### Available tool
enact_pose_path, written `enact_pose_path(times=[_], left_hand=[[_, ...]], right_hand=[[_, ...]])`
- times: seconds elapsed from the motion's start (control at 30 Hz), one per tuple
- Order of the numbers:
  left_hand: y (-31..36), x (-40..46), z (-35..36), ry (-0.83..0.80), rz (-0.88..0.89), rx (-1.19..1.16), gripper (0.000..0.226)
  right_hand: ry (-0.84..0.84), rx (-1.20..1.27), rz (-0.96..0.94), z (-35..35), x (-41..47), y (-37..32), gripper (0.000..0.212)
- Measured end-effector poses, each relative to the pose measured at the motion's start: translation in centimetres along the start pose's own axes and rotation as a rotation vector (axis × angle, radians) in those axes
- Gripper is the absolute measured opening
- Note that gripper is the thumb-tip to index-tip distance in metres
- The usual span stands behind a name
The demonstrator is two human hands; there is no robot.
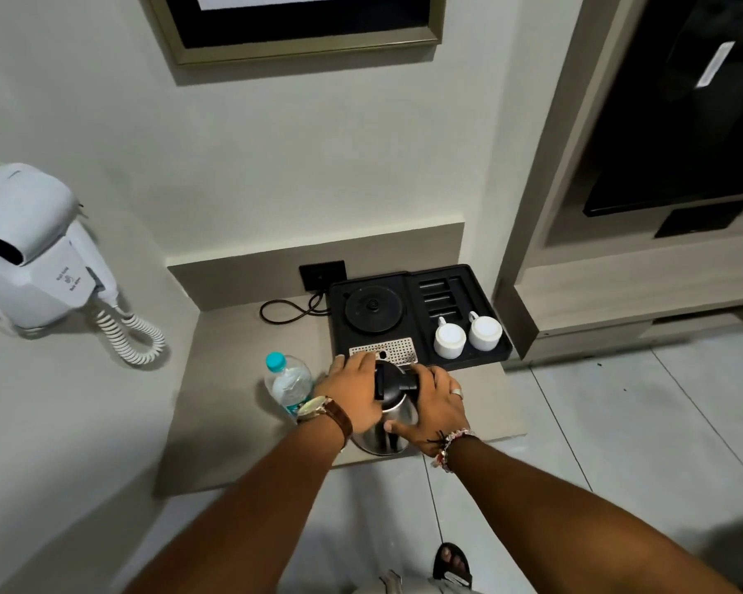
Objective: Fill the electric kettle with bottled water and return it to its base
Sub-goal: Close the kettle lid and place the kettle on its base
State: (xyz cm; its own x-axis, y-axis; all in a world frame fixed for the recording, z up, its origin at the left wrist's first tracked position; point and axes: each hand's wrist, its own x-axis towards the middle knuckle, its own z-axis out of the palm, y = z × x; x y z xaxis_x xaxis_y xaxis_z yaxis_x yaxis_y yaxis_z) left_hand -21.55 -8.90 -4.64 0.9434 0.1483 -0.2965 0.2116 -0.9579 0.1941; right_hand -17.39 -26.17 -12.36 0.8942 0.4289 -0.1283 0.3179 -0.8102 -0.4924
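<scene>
A steel electric kettle with a black lid stands on the beige counter, near its front edge. My left hand rests on the kettle's top left side. My right hand grips its right side by the black handle. The round black base sits bare in the black tray behind, its cord running to a wall socket. A clear water bottle with a teal cap stands just left of my left wrist, cap on.
Two white cups stand upside down in the tray's right half. A perforated metal grille lies at the tray's front. A white wall hair dryer with coiled cord hangs at left. A cabinet stands at right.
</scene>
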Motion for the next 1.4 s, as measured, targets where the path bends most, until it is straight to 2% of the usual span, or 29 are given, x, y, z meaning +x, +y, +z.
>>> enact_pose_path(times=[0.07,0.13,0.23,0.33,0.53,0.73,0.9,1.17,1.4], left_hand=[[-0.6,1.0,1.1,-0.096,0.015,0.041,0.114],[-1.1,1.8,2.5,-0.118,0.037,-0.011,0.133],[-1.9,2.3,4.3,-0.047,0.052,-0.177,0.150],[-2.3,2.6,5.2,-0.036,0.066,-0.199,0.159],[-2.1,2.5,5.3,0.038,0.062,-0.193,0.134],[-0.5,1.3,4.0,0.017,0.138,-0.115,0.131],[0.0,2.2,-0.5,0.030,0.206,-0.074,0.134],[-0.7,8.4,-8.5,0.111,0.156,-0.095,0.131],[-2.6,16.1,-12.0,0.130,0.061,-0.117,0.120]], right_hand=[[-0.014,0.001,-0.005,-0.1,0.1,-0.1,0.115],[-0.023,-0.003,-0.018,-0.4,0.3,0.0,0.113],[-0.011,-0.009,-0.028,-0.7,0.7,0.3,0.107],[0.000,0.010,-0.023,-0.4,0.6,0.5,0.103],[-0.015,0.050,-0.009,0.0,0.4,0.4,0.102],[0.034,0.062,0.016,-0.3,-2.3,0.8,0.097],[0.104,0.069,0.004,-3.4,-1.6,-0.3,0.097],[0.098,0.052,-0.069,-9.6,7.5,-3.0,0.100],[0.060,0.098,-0.185,-10.5,18.2,-3.2,0.096]])
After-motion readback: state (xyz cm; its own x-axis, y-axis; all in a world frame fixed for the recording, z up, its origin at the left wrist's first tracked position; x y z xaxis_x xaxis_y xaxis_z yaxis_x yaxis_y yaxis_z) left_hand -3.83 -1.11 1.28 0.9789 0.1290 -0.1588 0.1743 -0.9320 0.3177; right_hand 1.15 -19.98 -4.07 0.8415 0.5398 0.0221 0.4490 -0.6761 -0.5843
